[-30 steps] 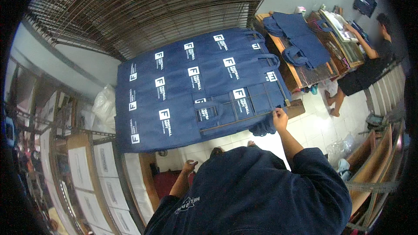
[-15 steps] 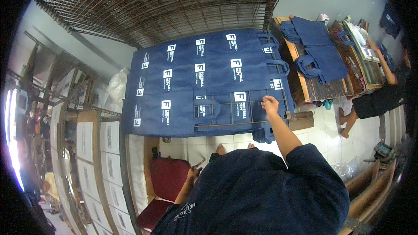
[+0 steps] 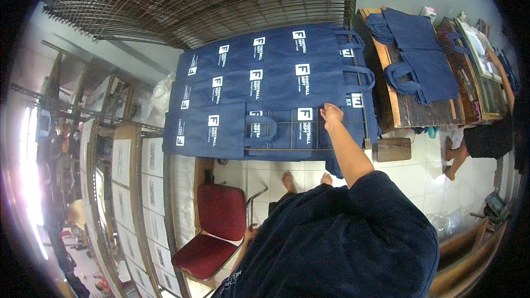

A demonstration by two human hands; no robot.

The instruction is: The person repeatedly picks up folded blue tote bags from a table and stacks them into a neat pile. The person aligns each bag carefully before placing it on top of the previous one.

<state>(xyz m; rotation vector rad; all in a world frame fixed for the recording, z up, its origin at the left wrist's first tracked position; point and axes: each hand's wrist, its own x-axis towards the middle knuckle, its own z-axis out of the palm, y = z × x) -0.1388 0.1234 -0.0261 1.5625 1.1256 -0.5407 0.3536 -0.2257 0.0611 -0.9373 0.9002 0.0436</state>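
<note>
Navy fabric tote bags [image 3: 276,85] with white printing lie in overlapping rows over a wire rack. My right hand [image 3: 332,115] reaches over the front right of the rack, fingers pinched together at the lower edge of a bag; what they hold, if anything, is too small to make out. Beneath it, thin metal bars [image 3: 292,149] of the rack cross other bags, and one bag's handle loop [image 3: 268,129] lies to the left. Low by my side, my left hand [image 3: 252,232] is closed on the metal armrest of a dark red chair [image 3: 222,212].
Rusty wire racks [image 3: 204,0] hang above the far side. On the right, a wooden table [image 3: 389,96] carries more navy bags [image 3: 425,74]. Beyond it another person's arm [image 3: 499,72] reaches over a frame [image 3: 480,49]. White cartons [image 3: 157,207] line shelves at left.
My right hand has moved left over the rack. The whole view has shifted a little, and more of the red chair shows beside my left hand.
</note>
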